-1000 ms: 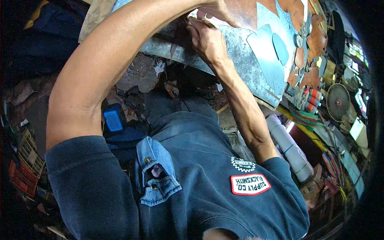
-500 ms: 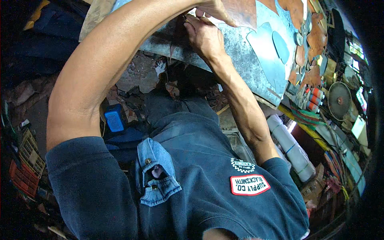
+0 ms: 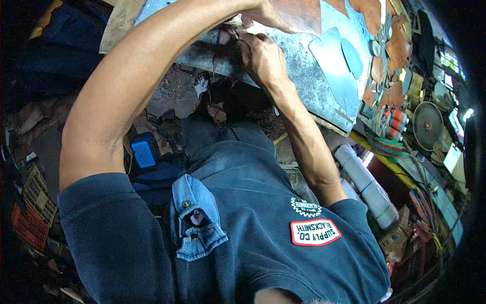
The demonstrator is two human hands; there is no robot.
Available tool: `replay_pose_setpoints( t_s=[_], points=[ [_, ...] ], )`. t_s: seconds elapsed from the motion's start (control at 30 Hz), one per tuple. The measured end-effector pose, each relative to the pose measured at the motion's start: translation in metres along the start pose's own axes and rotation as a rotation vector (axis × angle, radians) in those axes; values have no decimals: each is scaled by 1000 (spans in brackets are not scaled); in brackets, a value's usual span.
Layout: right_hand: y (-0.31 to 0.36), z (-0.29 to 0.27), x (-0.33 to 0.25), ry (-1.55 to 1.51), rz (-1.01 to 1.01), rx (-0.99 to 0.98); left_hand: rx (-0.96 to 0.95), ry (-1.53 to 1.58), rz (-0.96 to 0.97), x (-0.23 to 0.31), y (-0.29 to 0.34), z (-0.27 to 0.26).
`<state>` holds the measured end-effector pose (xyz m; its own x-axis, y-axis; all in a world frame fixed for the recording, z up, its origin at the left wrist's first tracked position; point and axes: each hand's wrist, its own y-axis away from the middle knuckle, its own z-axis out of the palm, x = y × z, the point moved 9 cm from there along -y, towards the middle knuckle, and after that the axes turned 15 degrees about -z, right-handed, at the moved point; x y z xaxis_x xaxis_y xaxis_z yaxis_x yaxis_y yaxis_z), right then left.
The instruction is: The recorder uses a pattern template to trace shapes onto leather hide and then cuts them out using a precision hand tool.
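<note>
My left hand [image 3: 267,16] reaches across the worktable at the top of the view. Its fingers are stretched out, pressing on a brown sheet that looks like leather [image 3: 301,16]; part of the hand is cut off by the frame's edge. Just below it, my right hand [image 3: 264,54] is closed, thumb and fingers pinching a small thin metallic piece [image 3: 235,33] whose full shape is hidden. Under the fingers the surface is dark and shaded. Right of my hands lie a large pale grey-blue flat cutout [image 3: 329,63] and a smaller rounded cutout [image 3: 353,59].
The worn, metal-looking tabletop [image 3: 304,96] ends just in front of my body. Brown scraps [image 3: 397,43], several orange-banded cylinders [image 3: 397,124] and a fan [image 3: 428,125] stand to the right, with wrapped rolls [image 3: 367,185] below. A blue perforated box [image 3: 144,150] and crates [image 3: 31,225] are at the left.
My right hand has shifted slightly right and down, and more of the thin piece shows at its fingertips. The left hand stays on the brown sheet, moved a little left.
</note>
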<state>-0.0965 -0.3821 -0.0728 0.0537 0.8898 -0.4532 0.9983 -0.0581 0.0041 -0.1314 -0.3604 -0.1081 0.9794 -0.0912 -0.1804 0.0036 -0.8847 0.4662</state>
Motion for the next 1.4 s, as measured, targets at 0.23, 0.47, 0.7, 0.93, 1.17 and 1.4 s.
replay_pose_setpoints(
  t_s=[0.23, 0.47, 0.7, 0.93, 1.17, 1.4],
  points=[
    [16, -10, -7, -61, -17, 60, -41, 194, -93, -11, -2, 5],
    [26, -6, 0, -131, -58, 122, -90, 382, -184, -23, 9, 2],
    [29, -3, -3, -148, 30, 18, -160, 578, -295, -38, 14, 13],
    [35, -6, 7, -159, -50, 105, 100, 675, -455, -46, 22, 9],
    [10, -19, 13, -82, -166, -107, 413, 657, -573, -39, 53, 11],
    [-17, -28, 17, 76, -512, -257, 372, 725, -715, -31, 62, 17]
  ],
)
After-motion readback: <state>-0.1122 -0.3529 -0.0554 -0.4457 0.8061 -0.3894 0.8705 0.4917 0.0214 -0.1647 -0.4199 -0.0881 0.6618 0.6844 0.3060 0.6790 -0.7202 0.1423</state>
